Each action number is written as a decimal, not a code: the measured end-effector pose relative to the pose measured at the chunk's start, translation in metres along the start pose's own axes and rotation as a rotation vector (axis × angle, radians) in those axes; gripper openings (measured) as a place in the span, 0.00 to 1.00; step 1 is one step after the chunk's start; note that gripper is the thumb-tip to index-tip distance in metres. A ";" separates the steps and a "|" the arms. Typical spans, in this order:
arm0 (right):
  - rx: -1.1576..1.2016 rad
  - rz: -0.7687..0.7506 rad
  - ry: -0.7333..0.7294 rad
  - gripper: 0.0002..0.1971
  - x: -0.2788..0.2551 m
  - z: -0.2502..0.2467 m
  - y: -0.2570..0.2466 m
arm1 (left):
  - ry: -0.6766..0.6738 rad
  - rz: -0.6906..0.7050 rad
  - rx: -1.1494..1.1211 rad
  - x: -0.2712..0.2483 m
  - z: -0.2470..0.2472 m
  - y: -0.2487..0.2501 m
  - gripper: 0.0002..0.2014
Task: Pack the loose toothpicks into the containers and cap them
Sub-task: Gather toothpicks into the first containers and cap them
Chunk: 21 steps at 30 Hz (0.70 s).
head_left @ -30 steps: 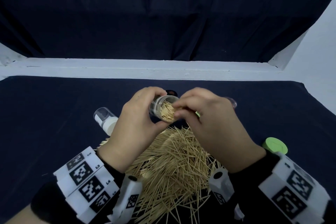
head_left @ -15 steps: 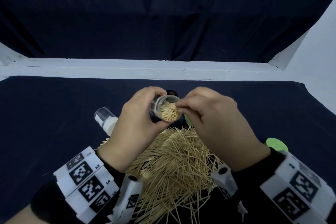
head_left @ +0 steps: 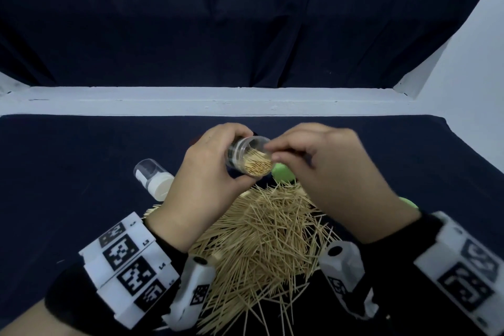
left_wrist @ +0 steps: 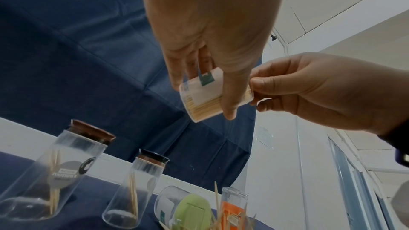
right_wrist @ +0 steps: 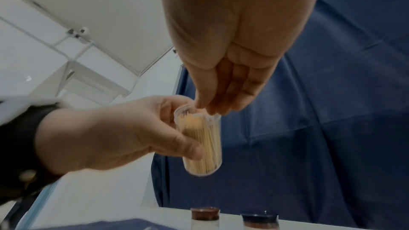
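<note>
My left hand (head_left: pixel 237 157) grips a small clear container (head_left: pixel 249 157) packed with toothpicks, its open mouth tilted toward me and to the right. My right hand (head_left: pixel 272 153) has its fingertips bunched at that mouth, pinching the toothpick ends there. The right wrist view shows the container (right_wrist: pixel 203 139) nearly full and the right fingertips (right_wrist: pixel 212 109) on its rim. A big pile of loose toothpicks (head_left: pixel 261 234) lies on the dark cloth below both hands. A green lid (head_left: pixel 282 174) lies just under the container.
A white-capped container (head_left: pixel 154 179) lies on its side at the left. Another green lid (head_left: pixel 407 203) peeks out by my right wrist. Two clear jars with dark lids (left_wrist: pixel 81 155) (left_wrist: pixel 141 177) and an orange-labelled tube (left_wrist: pixel 234 205) stand further back.
My right hand has shifted slightly, its fingertips now at the container's upper rim. The toothpicks that stuck out sit deeper inside. My left hand keeps its grip.
</note>
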State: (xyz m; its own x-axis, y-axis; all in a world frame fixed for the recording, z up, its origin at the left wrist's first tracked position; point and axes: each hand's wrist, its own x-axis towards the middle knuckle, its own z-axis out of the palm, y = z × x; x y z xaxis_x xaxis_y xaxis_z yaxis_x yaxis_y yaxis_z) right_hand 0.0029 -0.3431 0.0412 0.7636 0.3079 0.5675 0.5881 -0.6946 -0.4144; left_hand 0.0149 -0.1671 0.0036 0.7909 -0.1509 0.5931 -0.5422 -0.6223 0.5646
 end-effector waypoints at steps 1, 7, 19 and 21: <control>0.001 0.012 0.027 0.05 -0.001 -0.009 0.002 | -0.012 -0.005 0.004 0.000 0.000 0.001 0.26; -0.186 0.350 -0.145 0.02 -0.035 -0.066 0.034 | -0.091 -0.034 0.016 0.000 0.003 0.007 0.26; -0.376 0.653 -0.968 0.27 -0.128 -0.054 0.085 | -0.112 -0.019 -0.003 -0.005 0.012 0.010 0.26; -0.369 0.657 -0.974 0.25 -0.131 -0.056 0.090 | -0.114 -0.026 0.000 -0.006 0.011 0.009 0.25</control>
State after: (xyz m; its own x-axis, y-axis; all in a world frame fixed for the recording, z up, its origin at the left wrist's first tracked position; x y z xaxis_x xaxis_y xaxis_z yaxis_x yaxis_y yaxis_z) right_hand -0.0593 -0.4820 -0.0309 0.8590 0.0769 -0.5062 0.0271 -0.9941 -0.1051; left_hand 0.0080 -0.1801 -0.0008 0.8318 -0.2213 0.5090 -0.5211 -0.6270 0.5790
